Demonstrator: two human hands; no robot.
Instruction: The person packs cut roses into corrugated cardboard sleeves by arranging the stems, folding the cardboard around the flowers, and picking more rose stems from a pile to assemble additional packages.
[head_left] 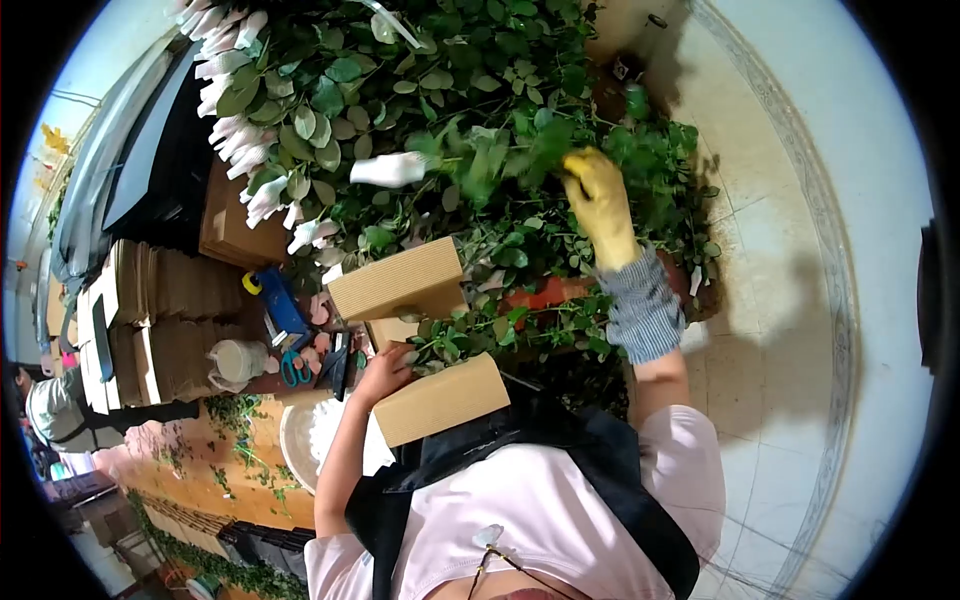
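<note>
My right hand [597,200], in a yellow glove with a grey knitted cuff, is closed on a leafy flower stem above the pile of greenery [470,60]. The stem's leaves are blurred, and its white-sleeved flower head [388,170] points left. My bare left hand [385,375] is low and left of centre, its fingers bent together between an upper corrugated cardboard piece [395,280] and a lower one [442,400]. What those fingers grip is hidden. Leafy stems lie between the cardboard pieces.
Stacked cardboard [180,365], a blue tape dispenser [283,305], teal-handled scissors [296,368] and a white jug [238,362] are at the left. A white basin [298,440] stands beside my left forearm. Another person [60,410] is at the far left. Tiled floor [740,370] lies right.
</note>
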